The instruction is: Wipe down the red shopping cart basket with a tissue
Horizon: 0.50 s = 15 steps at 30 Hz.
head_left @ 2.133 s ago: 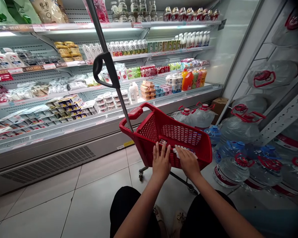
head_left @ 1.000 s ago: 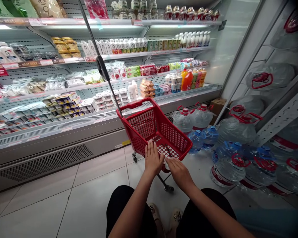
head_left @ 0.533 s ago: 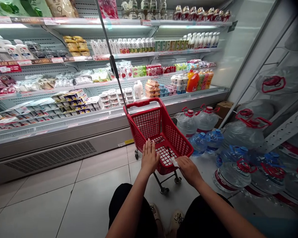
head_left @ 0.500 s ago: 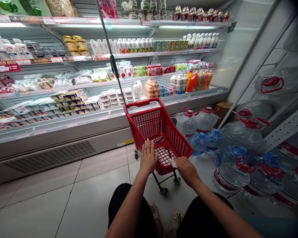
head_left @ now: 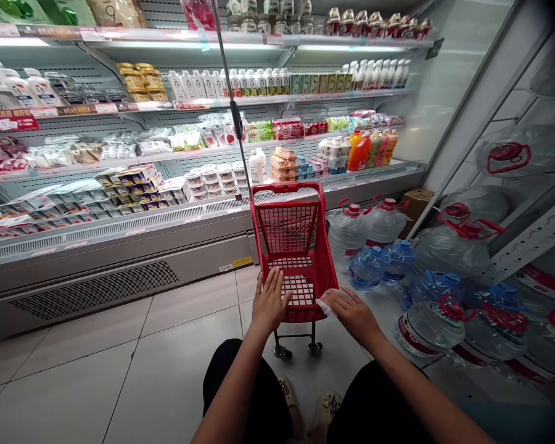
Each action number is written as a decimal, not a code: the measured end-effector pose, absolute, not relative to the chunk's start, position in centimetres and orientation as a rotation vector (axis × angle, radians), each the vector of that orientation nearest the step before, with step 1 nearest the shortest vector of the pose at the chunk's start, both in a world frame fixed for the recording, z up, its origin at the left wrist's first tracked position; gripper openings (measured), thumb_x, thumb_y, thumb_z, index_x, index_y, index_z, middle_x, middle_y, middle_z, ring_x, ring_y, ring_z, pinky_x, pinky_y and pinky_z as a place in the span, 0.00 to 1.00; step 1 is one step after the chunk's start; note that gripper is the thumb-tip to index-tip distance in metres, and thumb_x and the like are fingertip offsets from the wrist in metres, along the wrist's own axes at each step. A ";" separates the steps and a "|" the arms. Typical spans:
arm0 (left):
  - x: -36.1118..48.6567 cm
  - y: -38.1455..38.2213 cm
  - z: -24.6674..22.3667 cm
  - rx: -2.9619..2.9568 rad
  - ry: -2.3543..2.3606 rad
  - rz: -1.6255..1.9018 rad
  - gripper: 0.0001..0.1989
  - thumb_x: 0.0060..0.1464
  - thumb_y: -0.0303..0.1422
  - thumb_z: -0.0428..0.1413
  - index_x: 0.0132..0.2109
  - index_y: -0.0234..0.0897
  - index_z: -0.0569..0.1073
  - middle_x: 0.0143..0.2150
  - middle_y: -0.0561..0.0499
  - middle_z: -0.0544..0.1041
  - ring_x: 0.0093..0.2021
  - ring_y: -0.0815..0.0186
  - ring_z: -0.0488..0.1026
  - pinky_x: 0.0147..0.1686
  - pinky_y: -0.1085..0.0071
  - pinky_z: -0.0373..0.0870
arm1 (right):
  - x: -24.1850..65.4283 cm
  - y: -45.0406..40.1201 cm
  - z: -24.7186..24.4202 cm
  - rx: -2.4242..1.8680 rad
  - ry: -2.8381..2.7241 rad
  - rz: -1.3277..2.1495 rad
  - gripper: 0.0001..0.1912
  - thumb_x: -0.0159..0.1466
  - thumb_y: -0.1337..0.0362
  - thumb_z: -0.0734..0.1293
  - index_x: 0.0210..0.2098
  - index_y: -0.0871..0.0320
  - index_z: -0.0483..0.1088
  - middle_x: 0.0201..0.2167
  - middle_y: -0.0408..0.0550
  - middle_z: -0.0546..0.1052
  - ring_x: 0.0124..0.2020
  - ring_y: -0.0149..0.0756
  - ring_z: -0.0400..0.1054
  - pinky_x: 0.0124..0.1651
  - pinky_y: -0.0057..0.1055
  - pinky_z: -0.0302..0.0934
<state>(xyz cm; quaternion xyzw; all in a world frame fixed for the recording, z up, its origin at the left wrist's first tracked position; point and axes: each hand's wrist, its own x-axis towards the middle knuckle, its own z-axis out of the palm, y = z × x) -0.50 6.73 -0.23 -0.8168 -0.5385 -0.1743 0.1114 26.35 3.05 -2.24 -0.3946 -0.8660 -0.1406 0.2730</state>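
Resting flat-fingered on the red basket (head_left: pixel 290 246), left hand (head_left: pixel 269 303); right hand (head_left: pixel 354 311) pins a white wipe (head_left: pixel 324 306).

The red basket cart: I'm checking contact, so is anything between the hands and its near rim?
Nothing under the left hand, which lies bare on the red basket cart rim. A white wipe sits under the right hand against the rim.
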 end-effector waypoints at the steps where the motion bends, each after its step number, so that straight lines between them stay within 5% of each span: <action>1: -0.9 7.0 -0.1 -2.397 -1.607 -0.509 0.33 0.73 0.46 0.43 0.77 0.39 0.48 0.77 0.48 0.54 0.78 0.59 0.48 0.77 0.51 0.37 | 26.7 2.9 -2.2 -1.058 -2.325 -0.389 0.20 0.72 0.75 0.59 0.58 0.56 0.73 0.51 0.48 0.82 0.55 0.37 0.75 0.68 0.43 0.62; 6: -0.5 7.0 -0.2 -2.318 -1.723 -0.526 0.33 0.74 0.48 0.39 0.78 0.39 0.47 0.77 0.46 0.53 0.78 0.58 0.47 0.77 0.49 0.33 | 23.0 1.9 -2.8 -1.073 -2.201 -0.363 0.17 0.72 0.75 0.60 0.55 0.58 0.74 0.46 0.50 0.83 0.48 0.38 0.77 0.65 0.43 0.66; 15: -2.0 4.2 0.0 -2.429 -1.481 -0.533 0.31 0.74 0.42 0.43 0.78 0.43 0.47 0.78 0.52 0.52 0.78 0.61 0.48 0.77 0.53 0.38 | 22.2 0.5 -2.2 -0.830 -2.397 -0.314 0.24 0.72 0.76 0.59 0.65 0.57 0.68 0.57 0.49 0.80 0.60 0.36 0.73 0.67 0.40 0.65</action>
